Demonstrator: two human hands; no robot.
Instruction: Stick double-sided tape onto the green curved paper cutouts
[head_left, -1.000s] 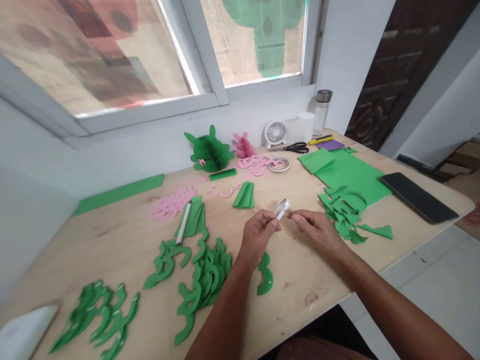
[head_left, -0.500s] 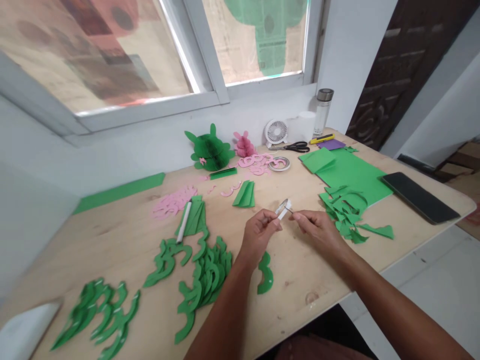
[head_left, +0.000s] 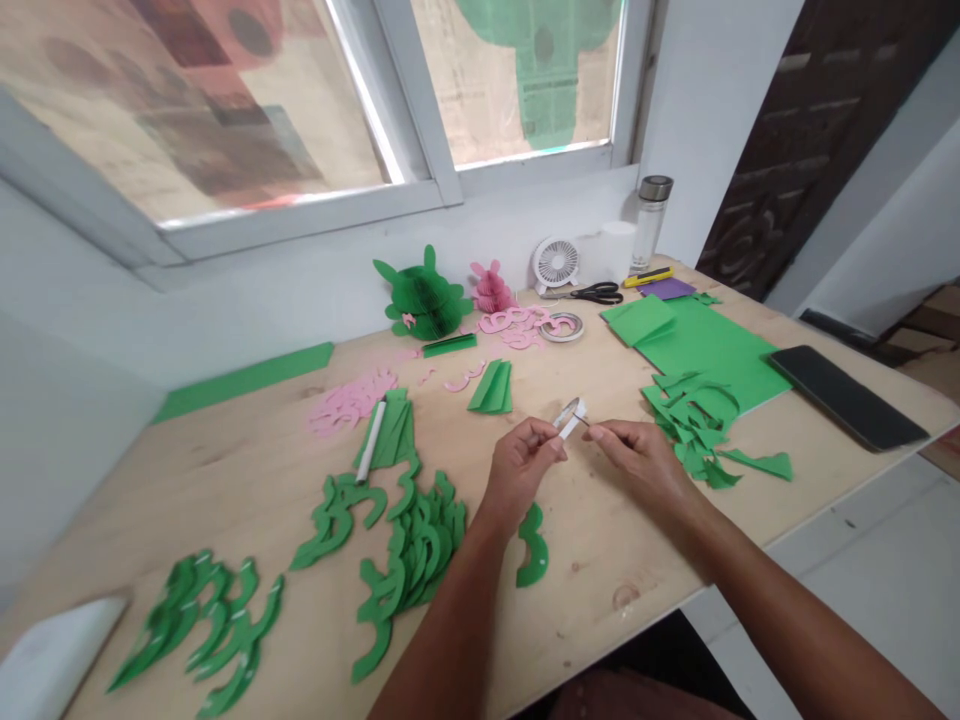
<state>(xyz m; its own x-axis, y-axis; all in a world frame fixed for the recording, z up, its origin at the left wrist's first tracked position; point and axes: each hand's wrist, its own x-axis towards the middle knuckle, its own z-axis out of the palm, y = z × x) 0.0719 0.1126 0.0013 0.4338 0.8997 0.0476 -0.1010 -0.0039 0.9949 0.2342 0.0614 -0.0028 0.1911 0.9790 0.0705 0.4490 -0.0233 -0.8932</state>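
Observation:
My left hand (head_left: 525, 465) is closed on a small white strip (head_left: 574, 418), which sticks up between thumb and fingers over the middle of the table. A thin curved metallic piece shows beside the strip; what it is I cannot make out. Just to the right, my right hand (head_left: 634, 455) pinches a thin dark object whose tip touches the strip. Below and between my forearms lies a scalloped green paper piece (head_left: 533, 548). Beyond my hands stands a folded green paper (head_left: 492, 388). A pile of scalloped green pieces (head_left: 424, 545) is left of my left forearm.
Green scraps (head_left: 694, 415), a green sheet (head_left: 724, 355) and a dark phone (head_left: 846, 397) lie at the right. Along the back are a green paper figure (head_left: 426, 303), a fan (head_left: 556, 262), black scissors (head_left: 598, 293), a tape roll (head_left: 561, 327) and a bottle (head_left: 649, 225).
The camera view has shifted slightly. Both hands keep nearly the same pose around the white strip.

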